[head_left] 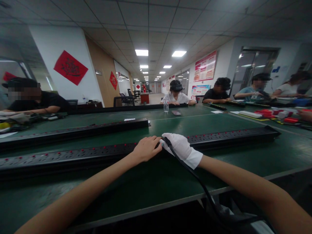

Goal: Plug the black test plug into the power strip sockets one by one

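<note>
A long black power strip [94, 155] with a row of red buttons lies across the green table in front of me. My left hand [147, 149] is bare and bends over the middle of this strip, its fingers curled onto it and their tips close to my other hand. In a white glove, my right hand [179, 146] is closed at the same spot, gripping the end of a black cable [192, 172] at its plug [167, 140]. From there the cable runs down over the table's front edge. The glove hides most of the contact between plug and strip.
Behind lies another power strip [102, 130] at the left. A water bottle [166, 105] and a small stack [176, 112] stand farther back. Red and white parts [275, 114] crowd the right side. Several co-workers sit around the table, one person [176, 92] straight across.
</note>
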The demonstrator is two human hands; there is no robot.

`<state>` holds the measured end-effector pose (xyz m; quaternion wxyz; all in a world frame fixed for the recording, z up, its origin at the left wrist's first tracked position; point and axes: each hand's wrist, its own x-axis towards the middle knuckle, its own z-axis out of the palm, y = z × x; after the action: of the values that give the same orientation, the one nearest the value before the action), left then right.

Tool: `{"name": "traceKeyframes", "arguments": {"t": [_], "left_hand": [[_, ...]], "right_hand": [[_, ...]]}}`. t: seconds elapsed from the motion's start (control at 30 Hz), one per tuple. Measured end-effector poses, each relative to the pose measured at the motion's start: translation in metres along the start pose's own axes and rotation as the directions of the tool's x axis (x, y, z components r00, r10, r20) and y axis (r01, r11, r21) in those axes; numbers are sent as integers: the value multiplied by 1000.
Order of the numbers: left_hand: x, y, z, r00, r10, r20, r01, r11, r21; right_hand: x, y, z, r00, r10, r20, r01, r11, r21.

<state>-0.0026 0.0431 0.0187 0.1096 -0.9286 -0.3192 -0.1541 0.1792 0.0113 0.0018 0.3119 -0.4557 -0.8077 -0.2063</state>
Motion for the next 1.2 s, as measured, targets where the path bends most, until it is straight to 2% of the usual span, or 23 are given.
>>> {"name": "traceKeyframes", "arguments": {"t": [0.83, 0.97, 1.2], "left_hand": [[1, 2, 0, 999, -41, -14, 41, 999, -24], [-1, 3, -1, 998, -63, -26, 61, 995, -76], [0, -2, -1, 999, -10, -44, 0, 976, -217]], "right_hand": [[2, -4, -1, 999, 20, -33, -21, 1000, -14], [2, -5, -3, 999, 20, -31, -20, 1000, 10], [2, -5, 0, 999, 19, -48, -18, 1000, 21]]}}
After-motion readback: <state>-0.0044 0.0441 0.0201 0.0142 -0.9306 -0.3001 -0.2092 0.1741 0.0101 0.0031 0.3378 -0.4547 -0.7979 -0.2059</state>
